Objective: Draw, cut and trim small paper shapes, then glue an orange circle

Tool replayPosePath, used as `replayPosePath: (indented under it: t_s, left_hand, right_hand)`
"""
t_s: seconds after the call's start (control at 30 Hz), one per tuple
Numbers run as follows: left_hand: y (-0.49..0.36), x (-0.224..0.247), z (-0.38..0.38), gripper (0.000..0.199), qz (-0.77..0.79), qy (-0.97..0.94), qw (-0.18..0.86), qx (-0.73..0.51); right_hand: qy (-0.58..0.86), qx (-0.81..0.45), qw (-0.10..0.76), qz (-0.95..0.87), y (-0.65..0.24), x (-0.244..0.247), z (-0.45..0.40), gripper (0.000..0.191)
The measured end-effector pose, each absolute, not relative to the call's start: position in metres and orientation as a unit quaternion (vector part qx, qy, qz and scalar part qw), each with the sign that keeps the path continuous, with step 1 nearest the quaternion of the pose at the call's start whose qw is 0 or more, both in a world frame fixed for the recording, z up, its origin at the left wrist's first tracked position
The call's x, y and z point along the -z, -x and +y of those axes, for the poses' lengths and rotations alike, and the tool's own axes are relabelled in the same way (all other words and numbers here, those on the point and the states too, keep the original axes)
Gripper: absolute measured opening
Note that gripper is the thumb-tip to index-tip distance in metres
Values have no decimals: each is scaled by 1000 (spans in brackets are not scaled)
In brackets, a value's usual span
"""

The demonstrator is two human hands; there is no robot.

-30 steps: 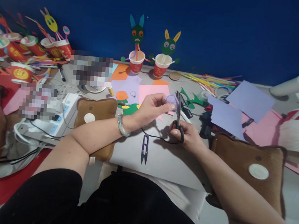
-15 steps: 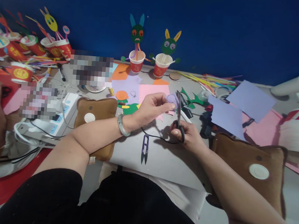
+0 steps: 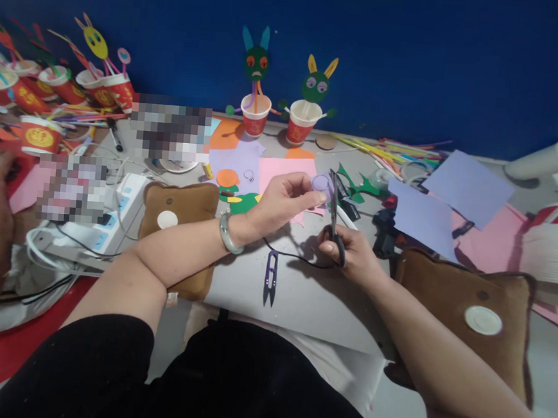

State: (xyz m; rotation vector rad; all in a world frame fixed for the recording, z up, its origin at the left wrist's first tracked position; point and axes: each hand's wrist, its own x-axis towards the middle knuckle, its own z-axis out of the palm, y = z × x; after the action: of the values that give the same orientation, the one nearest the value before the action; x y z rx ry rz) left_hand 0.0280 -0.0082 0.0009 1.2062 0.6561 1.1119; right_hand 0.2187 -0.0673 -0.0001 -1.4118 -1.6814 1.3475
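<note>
The left hand's grip (image 3: 284, 200) pinches a small, light, floppy lilac paper disc (image 3: 319, 184) at its edge; the right hand's grip (image 3: 348, 250) is clenched on black-handled steel scissors (image 3: 333, 207). Best held near the rim; it likely creases easily.

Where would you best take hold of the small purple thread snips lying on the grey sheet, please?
Grip the purple thread snips across the joined handle end nearest the person, coming from above. They lie flat with the blades pointing away toward the left hand and right hand, so fingers pinching the two narrow sides stay clear of the points.
</note>
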Motion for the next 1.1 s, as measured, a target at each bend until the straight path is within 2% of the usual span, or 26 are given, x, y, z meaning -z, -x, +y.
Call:
replayPosePath:
  t_s: [0.33, 0.9, 1.1]
  left_hand:
    - [-28, -1, -8, 56, 282, -524, 635, -493]
    - [-28, -4, -10, 64, 295, -553, 625, -465]
    - [-27, -3, -9, 61, 296, -556, 622, -465]
  right_hand:
    - [529, -501, 270, -630, -220, 2, -67, 64]
    - [533, -489, 274, -634, -219, 3, -66, 65]
    - [525, -501, 272, -631, -219, 3, -67, 59]
